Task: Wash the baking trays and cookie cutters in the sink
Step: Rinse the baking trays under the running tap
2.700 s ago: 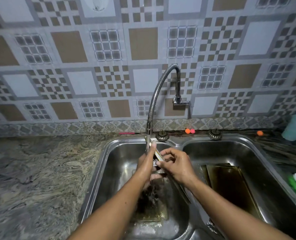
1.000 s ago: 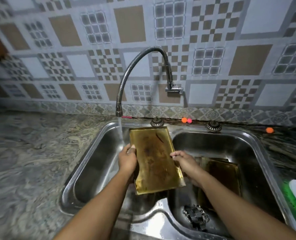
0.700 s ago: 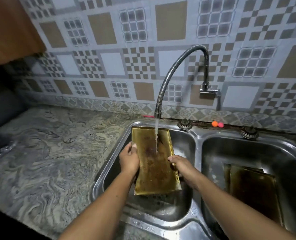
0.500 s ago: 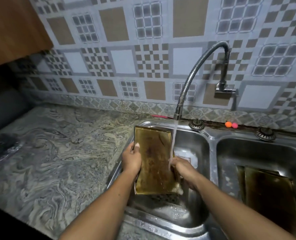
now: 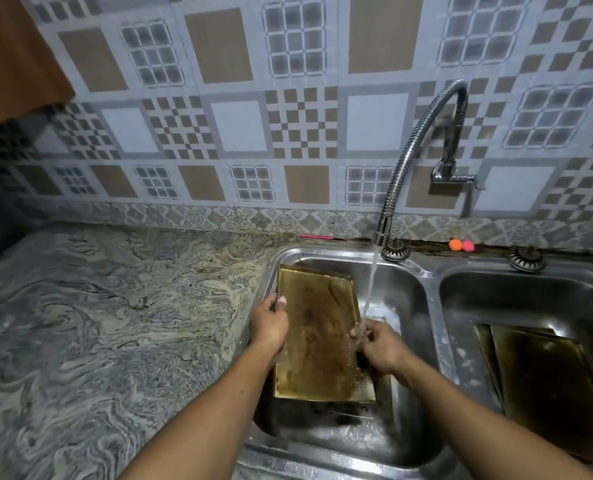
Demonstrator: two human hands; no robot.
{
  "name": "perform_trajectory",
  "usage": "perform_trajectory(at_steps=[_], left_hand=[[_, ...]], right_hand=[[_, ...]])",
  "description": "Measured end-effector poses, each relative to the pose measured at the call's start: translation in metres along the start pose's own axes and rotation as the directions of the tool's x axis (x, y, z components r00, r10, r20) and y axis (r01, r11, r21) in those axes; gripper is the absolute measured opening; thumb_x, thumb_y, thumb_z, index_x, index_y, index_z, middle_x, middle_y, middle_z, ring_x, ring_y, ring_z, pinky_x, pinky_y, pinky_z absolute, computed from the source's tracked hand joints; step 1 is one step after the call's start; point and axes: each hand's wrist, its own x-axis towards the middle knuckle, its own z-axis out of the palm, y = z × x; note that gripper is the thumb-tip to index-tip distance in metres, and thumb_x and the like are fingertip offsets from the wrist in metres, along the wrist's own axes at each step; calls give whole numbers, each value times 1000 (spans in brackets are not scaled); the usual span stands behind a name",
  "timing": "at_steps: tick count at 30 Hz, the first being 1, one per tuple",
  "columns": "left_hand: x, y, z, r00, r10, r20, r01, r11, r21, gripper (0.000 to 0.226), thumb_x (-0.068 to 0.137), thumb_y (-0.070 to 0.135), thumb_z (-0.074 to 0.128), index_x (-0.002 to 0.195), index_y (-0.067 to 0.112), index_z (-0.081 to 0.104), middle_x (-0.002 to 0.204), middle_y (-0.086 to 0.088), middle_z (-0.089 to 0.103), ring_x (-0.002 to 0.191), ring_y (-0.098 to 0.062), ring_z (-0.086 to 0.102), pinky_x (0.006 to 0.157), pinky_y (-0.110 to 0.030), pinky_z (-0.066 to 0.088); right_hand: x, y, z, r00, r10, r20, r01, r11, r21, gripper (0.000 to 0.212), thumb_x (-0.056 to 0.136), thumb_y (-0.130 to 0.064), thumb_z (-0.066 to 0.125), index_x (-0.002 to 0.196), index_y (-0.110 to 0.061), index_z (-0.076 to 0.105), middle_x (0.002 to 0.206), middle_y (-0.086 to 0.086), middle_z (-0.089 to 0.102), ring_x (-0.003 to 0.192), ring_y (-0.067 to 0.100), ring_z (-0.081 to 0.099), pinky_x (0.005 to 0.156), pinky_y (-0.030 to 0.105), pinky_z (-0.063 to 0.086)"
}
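Observation:
I hold a stained brass-coloured baking tray (image 5: 317,336) over the left basin of the steel double sink (image 5: 432,284). My left hand (image 5: 270,323) grips its left edge, thumb on the face. Gripping the right edge is my right hand (image 5: 378,344), and the water stream (image 5: 369,289) from the flexible tap (image 5: 413,157) falls onto its fingers. More dark trays (image 5: 544,382) lie stacked in the right basin. No cookie cutters are visible.
A marbled stone counter (image 5: 108,323) spreads to the left of the sink. Two small orange and pink balls (image 5: 460,244) and a pink stick (image 5: 317,237) sit along the tiled wall. A brown cabinet (image 5: 14,53) hangs at upper left.
I lifted the tray flat out of the left basin, turned its face up, and carried it leftward. The water stream now hits my right hand instead of the tray's middle. The view swung left.

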Motion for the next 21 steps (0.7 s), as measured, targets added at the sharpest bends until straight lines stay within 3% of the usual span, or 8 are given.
perform_trajectory(at_steps=[3, 7, 11, 13, 15, 17, 21], left_hand=[[-3, -3, 16, 996, -50, 72, 47, 998, 41, 30, 102, 32, 55, 126, 18, 68, 117, -6, 71, 109, -28, 66, 103, -44, 51], [-10, -5, 44, 992, -37, 124, 24, 994, 104, 17, 101, 28, 56, 94, 23, 71, 97, -3, 72, 96, -25, 67, 92, -32, 52], [-25, -1, 71, 988, -23, 152, 12, 997, 71, 22, 100, 27, 55, 110, 19, 74, 92, -2, 71, 86, -22, 66, 83, -29, 53], [-38, 5, 85, 989, 6, 149, -14, 998, 55, 26, 101, 17, 51, 121, 13, 68, 86, -2, 66, 71, -17, 59, 62, -22, 47], [-48, 10, 99, 990, 37, 139, -43, 998, 36, 28, 102, 12, 49, 123, 14, 67, 92, -2, 68, 68, -12, 58, 51, -19, 45], [-61, 20, 113, 988, 74, 138, -76, 997, 7, 27, 103, 14, 50, 122, 17, 68, 98, 1, 70, 74, -12, 62, 54, -16, 48], [-84, 40, 149, 984, 80, 158, -59, 989, -134, 36, 102, 19, 58, 138, 21, 60, 114, -2, 71, 89, -18, 69, 79, -32, 58]], right_hand=[[-5, 13, -21, 1000, 9, -9, -10, 995, -97, 18, 98, -3, 49, 95, -12, 64, 84, 1, 64, 71, 11, 57, 50, 15, 43], [-18, 26, -54, 999, 32, -40, -37, 990, -139, 15, 96, -6, 53, 101, -12, 66, 91, 11, 68, 68, 20, 60, 52, 26, 47], [-27, 39, -86, 987, -77, -143, 50, 982, -183, 24, 90, 2, 59, 88, -22, 62, 89, -3, 64, 74, 12, 58, 63, 17, 43], [-33, 46, -102, 980, -122, -159, 91, 978, -189, 32, 90, 7, 56, 94, -24, 59, 89, -2, 63, 75, 16, 59, 60, 22, 43], [-40, 53, -117, 957, -192, -220, 140, 963, -230, 35, 91, 5, 55, 99, -29, 59, 89, -3, 66, 72, 17, 61, 56, 25, 44], [-48, 58, -135, 914, -284, -291, 197, 936, -293, 38, 91, 3, 54, 95, -34, 58, 88, -7, 65, 77, 15, 63, 64, 27, 50], [-60, 63, -178, 834, -396, -384, 258, 895, -364, 31, 90, 0, 51, 95, -30, 55, 80, -11, 60, 75, 11, 58, 67, 32, 47]])
